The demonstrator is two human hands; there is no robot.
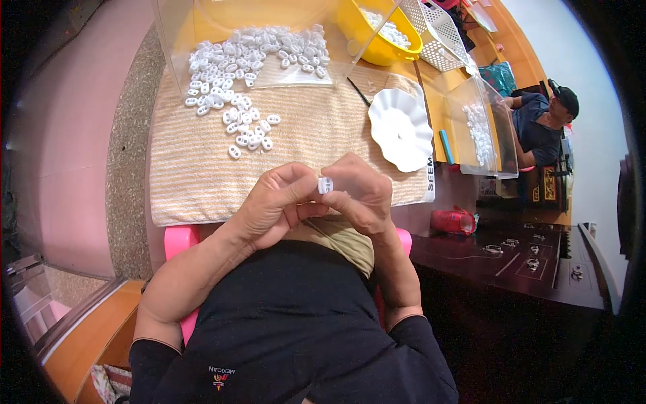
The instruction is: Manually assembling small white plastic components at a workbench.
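A small white oval plastic piece with two holes [326,185] is pinched between my two hands, just above the near edge of a striped towel [195,168]. My left hand [279,202] has its thumb and fingers closed on the piece's left side. From the right, my right hand [360,195] grips the same piece between thumb and forefinger. Beyond my hands lies a loose group of matching white pieces [249,128]. Farther off, a large heap of them [235,57] spreads over the towel and into a clear plastic box [296,79].
A white wavy-rimmed dish [400,128] lies on the towel at right, beside a thin black stick [359,92]. Behind stand a yellow basin [404,57] and a white perforated basket [437,40]. Another person [538,128] sits at right by a second clear box [501,151].
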